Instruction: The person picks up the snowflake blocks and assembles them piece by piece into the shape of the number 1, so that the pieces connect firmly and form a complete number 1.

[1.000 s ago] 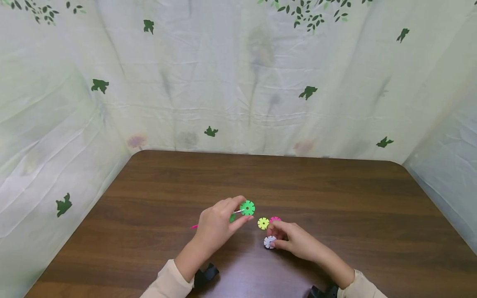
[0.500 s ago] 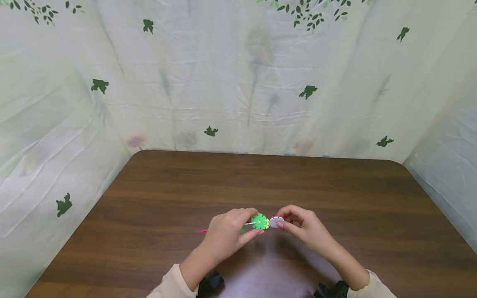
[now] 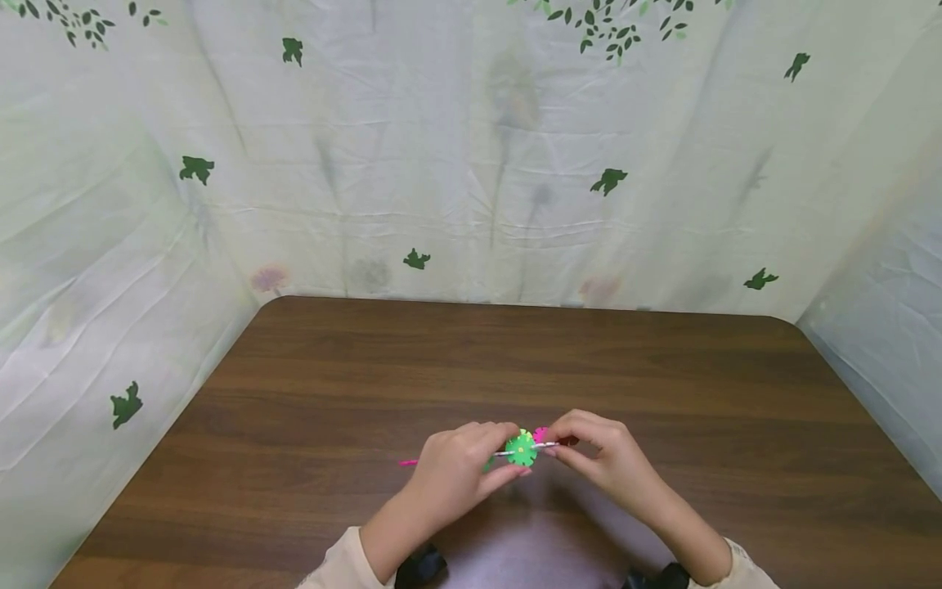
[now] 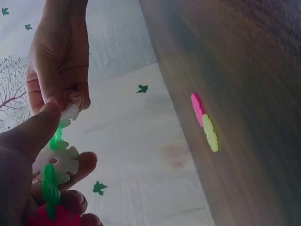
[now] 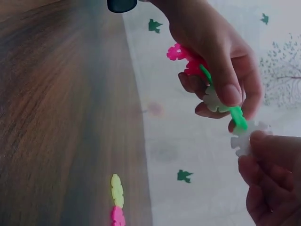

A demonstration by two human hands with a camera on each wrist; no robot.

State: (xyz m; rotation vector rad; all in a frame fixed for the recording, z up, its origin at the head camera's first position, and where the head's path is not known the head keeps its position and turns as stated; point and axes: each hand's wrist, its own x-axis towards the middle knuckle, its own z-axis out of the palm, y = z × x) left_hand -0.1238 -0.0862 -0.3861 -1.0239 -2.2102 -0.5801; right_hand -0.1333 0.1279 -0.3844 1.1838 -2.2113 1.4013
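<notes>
My left hand (image 3: 459, 462) grips a chain of notched plastic discs joined edge to edge. Pink discs (image 5: 176, 52) are at its far end, followed by a green disc (image 5: 205, 74), a white disc (image 5: 215, 100) and another green disc (image 3: 521, 451). Between thumb and fingers, my right hand (image 3: 599, 450) pinches a loose-end white disc (image 5: 244, 140) edge-on against that last green disc. Whether their slots are engaged I cannot tell. On the table lie a yellow disc (image 4: 210, 133) and a pink disc (image 4: 197, 107), partly hidden behind the chain in the head view.
The brown wooden table (image 3: 368, 360) reaches back to a pale curtain (image 3: 456, 164) printed with green birds and leaves. Curtain also hangs at both sides. Dark wrist cameras (image 3: 421, 566) sit under the wrists, near the table's front.
My right hand has carried the white disc up to the green disc at the chain's end and turned it edge-on. My left hand has moved right and slightly nearer, bringing the chain along.
</notes>
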